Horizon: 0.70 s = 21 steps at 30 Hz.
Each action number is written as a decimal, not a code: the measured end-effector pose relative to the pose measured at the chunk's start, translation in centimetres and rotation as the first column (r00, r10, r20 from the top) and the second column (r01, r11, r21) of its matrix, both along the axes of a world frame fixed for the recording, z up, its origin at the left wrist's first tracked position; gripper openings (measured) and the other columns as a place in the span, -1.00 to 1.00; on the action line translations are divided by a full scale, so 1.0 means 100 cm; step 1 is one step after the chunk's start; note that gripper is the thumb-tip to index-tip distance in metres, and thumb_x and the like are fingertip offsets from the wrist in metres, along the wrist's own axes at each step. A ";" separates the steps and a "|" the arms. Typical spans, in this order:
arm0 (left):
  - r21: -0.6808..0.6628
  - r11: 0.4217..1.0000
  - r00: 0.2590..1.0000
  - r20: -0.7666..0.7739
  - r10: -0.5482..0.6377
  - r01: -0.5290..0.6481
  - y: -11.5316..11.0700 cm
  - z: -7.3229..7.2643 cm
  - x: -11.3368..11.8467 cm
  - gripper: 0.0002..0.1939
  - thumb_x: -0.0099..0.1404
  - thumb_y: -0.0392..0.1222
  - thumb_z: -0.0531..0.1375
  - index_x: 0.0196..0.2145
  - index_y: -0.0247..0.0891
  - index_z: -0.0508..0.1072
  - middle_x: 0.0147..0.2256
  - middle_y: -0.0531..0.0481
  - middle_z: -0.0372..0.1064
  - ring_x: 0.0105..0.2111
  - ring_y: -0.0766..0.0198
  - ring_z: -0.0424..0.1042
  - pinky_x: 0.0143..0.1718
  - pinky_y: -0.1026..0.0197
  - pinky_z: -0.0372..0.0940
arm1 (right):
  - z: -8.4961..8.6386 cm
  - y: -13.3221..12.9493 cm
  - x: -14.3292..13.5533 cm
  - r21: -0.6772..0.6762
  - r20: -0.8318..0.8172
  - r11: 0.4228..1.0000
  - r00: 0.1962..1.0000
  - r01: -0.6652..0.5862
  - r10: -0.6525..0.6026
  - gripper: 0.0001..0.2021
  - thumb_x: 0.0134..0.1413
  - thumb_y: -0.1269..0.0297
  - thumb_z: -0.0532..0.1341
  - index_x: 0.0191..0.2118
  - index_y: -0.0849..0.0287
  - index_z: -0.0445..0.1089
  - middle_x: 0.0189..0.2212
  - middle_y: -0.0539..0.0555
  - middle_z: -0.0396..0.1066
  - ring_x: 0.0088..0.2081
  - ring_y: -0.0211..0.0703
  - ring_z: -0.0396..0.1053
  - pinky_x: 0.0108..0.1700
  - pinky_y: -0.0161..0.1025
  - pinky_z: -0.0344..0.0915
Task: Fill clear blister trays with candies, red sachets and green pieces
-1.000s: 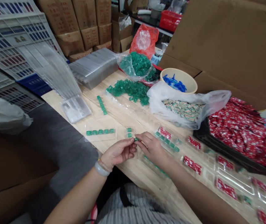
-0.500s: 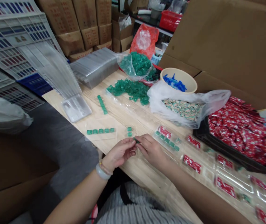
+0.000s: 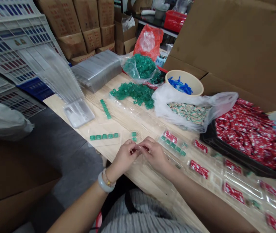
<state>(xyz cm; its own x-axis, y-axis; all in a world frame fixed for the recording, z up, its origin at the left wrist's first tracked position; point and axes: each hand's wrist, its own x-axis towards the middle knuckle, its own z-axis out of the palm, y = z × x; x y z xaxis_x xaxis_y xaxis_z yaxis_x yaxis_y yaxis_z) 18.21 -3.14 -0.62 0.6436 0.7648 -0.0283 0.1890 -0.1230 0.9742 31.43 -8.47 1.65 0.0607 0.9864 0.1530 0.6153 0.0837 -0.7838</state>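
My left hand (image 3: 125,157) and my right hand (image 3: 154,156) meet over the front of the wooden table, fingertips pinched together. Whatever they pinch is hidden behind the fingers. Just beyond them, two green translucent square pieces (image 3: 134,134) lie on a clear plastic tray. To the left, a row of green pieces (image 3: 104,136) sits on another clear tray. Right of my right hand is a clear tray holding a red patterned packet (image 3: 170,136) and a line of green pieces (image 3: 173,145). Farther back stands a short column of green pieces (image 3: 105,109).
Beyond lie a heap of green pieces (image 3: 134,94), a cream bowl (image 3: 198,84) with blue pieces, and a white bag (image 3: 161,97) of small striped packets. A black bin (image 3: 247,161) holds red packets. Stacked clear trays (image 3: 99,69) stand back left; a cardboard flap (image 3: 237,42) rises at right.
The small green piece seen between my fingertips is now hidden. My fingers have curled inward and drawn closer together. The view has shifted slightly.
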 end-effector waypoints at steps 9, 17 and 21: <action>-0.394 0.891 0.964 0.220 -0.147 0.226 -0.008 0.009 -0.026 -0.84 0.09 -0.18 0.19 -0.51 -0.34 0.35 -0.45 0.04 0.22 -0.44 0.40 0.21 -0.37 0.32 0.11 | -0.012 -0.002 0.017 -0.081 -0.084 0.962 0.960 0.259 -0.266 -0.89 -0.02 0.34 0.06 -0.51 0.19 0.22 -0.53 0.03 0.20 -0.43 -0.22 0.21 -0.34 -0.23 0.16; -0.853 0.522 0.918 0.187 0.349 -0.025 0.001 -0.004 -0.013 -0.77 -0.04 -0.15 0.27 -0.51 -0.36 0.33 -0.56 0.06 0.24 -0.53 0.40 0.26 -0.54 0.35 0.15 | -0.018 0.000 0.023 -0.431 -0.793 0.902 0.482 -0.011 -0.373 -0.83 -0.21 0.26 0.22 -0.46 0.18 0.23 -0.53 -0.02 0.34 -0.52 -0.29 0.30 -0.41 -0.26 0.22; -0.862 0.507 0.926 0.173 0.334 -0.022 0.005 -0.003 -0.003 -0.76 -0.09 -0.16 0.30 -0.51 -0.35 0.34 -0.56 0.08 0.24 -0.54 0.40 0.26 -0.57 0.36 0.14 | -0.028 -0.002 0.016 -0.386 -0.663 0.921 0.678 0.051 -0.316 -0.81 -0.13 0.23 0.17 -0.36 0.21 0.37 -0.57 -0.05 0.27 -0.53 -0.36 0.20 -0.44 -0.34 0.15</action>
<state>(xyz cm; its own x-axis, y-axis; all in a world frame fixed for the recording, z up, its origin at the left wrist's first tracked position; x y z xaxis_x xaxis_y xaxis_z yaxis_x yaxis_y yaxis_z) 17.93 -2.60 -0.93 0.5898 0.5802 -0.5616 -0.1882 0.7751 0.6031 33.01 -8.63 -1.17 0.2037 0.9242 -0.3230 -0.1527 -0.2959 -0.9429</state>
